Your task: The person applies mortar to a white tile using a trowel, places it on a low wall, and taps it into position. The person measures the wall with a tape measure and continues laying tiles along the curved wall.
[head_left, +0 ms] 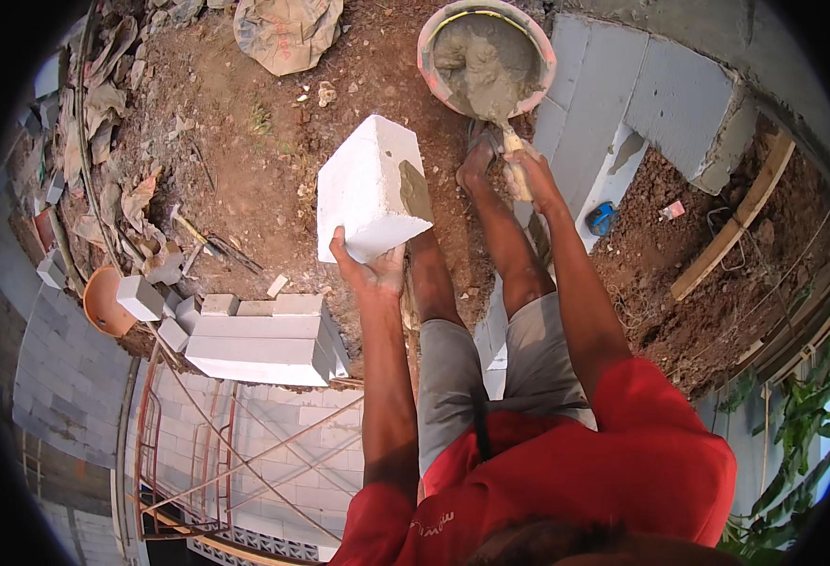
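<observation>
A white lightweight concrete block rests on my left hand, its fingers and thumb gripping the lower end. Grey mortar is smeared on the block's right-hand face. My right hand is closed round the pale handle of a trowel. The trowel's blade cannot be made out; it reaches into the wet mortar at the near rim of a round pinkish bucket. Grey mortar fills much of this bucket.
On the right runs a low block wall, with a blue tape measure beside it. A wooden plank lies farther right. Stacked blocks, a hammer and an orange bowl are at left. A crumpled sack lies ahead.
</observation>
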Demonstrator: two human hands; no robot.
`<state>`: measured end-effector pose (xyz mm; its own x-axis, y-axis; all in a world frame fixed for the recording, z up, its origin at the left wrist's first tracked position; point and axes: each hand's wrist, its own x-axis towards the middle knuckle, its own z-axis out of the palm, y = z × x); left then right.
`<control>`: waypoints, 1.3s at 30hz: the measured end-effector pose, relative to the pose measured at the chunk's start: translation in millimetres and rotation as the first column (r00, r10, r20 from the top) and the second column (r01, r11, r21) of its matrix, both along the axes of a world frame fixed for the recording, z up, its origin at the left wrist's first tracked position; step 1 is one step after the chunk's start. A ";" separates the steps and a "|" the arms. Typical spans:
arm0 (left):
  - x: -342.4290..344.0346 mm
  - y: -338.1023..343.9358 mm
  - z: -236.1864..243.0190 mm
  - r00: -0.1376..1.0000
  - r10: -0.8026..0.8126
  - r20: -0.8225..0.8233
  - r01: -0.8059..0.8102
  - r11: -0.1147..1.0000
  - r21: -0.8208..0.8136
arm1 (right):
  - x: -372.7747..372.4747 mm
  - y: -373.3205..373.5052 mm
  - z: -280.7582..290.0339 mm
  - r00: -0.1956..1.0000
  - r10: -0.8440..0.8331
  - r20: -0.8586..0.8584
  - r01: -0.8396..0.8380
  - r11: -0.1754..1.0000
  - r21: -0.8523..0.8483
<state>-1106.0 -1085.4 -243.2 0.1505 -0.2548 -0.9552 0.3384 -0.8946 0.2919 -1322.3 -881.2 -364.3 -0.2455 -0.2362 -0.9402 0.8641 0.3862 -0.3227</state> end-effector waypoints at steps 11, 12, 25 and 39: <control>-91.9 -23.0 29.4 0.962 -0.003 -0.272 0.006 1.000 0.009 | 36.9 -23.6 151.4 0.573 0.413 -0.708 -0.336 0.906 0.257; -101.5 -21.8 35.9 0.958 -0.008 -0.285 0.012 1.000 0.013 | 48.8 -29.8 152.4 0.496 0.442 -0.748 -0.339 0.891 0.301; -113.1 -31.5 60.6 0.946 -0.084 -0.312 0.093 0.996 0.016 | 22.2 62.2 181.5 0.777 0.312 -0.546 -0.166 0.939 0.300; -95.3 -29.3 71.1 0.912 -0.242 -0.331 0.257 0.966 0.002 | -116.5 -15.7 155.9 0.857 0.507 -0.085 -0.504 0.862 0.055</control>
<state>-1201.4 -1114.7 -172.1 -0.2336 -0.1991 -0.9517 0.1717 -0.9719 0.1612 -1438.8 -896.9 -208.4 -0.1869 -0.3240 -0.9274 0.5134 0.7727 -0.3734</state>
